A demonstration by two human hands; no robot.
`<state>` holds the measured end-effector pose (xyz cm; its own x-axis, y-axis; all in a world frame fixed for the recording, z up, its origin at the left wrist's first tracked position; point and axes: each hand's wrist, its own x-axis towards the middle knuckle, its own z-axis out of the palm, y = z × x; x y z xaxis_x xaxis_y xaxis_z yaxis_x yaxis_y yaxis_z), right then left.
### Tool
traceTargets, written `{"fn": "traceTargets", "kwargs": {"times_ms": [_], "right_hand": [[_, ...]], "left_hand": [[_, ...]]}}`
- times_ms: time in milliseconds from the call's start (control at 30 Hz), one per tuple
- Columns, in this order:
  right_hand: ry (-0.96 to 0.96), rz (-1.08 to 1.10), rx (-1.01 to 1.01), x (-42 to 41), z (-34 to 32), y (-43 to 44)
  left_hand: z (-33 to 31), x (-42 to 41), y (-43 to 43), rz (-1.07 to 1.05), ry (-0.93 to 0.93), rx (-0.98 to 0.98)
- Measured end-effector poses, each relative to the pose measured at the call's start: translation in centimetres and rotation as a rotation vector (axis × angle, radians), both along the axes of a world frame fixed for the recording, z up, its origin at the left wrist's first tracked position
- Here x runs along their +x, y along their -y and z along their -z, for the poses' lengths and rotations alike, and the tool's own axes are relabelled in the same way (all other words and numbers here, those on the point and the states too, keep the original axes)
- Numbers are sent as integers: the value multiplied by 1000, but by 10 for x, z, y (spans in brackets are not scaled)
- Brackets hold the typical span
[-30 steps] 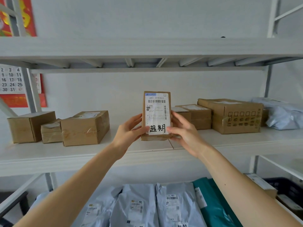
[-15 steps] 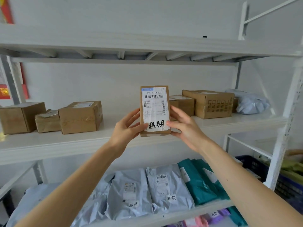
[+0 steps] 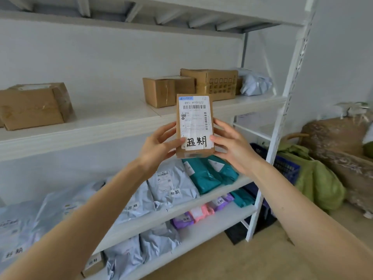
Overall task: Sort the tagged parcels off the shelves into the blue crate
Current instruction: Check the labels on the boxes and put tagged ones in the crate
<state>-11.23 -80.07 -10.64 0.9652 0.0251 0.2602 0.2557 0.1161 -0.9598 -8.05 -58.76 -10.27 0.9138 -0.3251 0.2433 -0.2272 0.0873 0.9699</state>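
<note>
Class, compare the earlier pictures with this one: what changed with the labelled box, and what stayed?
The small cardboard box has been drawn off the middle shelf toward the person. The left hand and right hand grip its sides as before, keeping it upright.

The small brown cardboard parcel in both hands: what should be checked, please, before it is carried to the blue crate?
1. Grip: left hand and right hand hold the small brown cardboard parcel by its sides: ok.
2. The handwritten tag on its white label is visible: ok.
3. Parcel lifted off the white shelf board: ok.
4. The blue plastic crate located, low on the right: ok, partly hidden.
5. Free room inside the crate: cannot tell.
6. Straight path: probably not ok, the white metal post stands between.
</note>
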Motion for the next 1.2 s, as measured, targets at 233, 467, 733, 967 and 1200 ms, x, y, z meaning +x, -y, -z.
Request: {"fn": "traceTargets", "kwargs": {"times_ms": [233,467,733,967,1200], "right_hand": [[-154,143,22,-14,57,73],[-223,246,-2,-13,84,165],[-278,323,20,8,106,285],[-357,308,80,23,142,370],[-395,392,126,43,172,440]], "left_hand": [[52,7,76,94,-108,48],[89,33,179,157,-187,64],[110,62,308,214,-248,93],[143,82,393,245,-357,126],[164,114,473,297,-435,177]]}}
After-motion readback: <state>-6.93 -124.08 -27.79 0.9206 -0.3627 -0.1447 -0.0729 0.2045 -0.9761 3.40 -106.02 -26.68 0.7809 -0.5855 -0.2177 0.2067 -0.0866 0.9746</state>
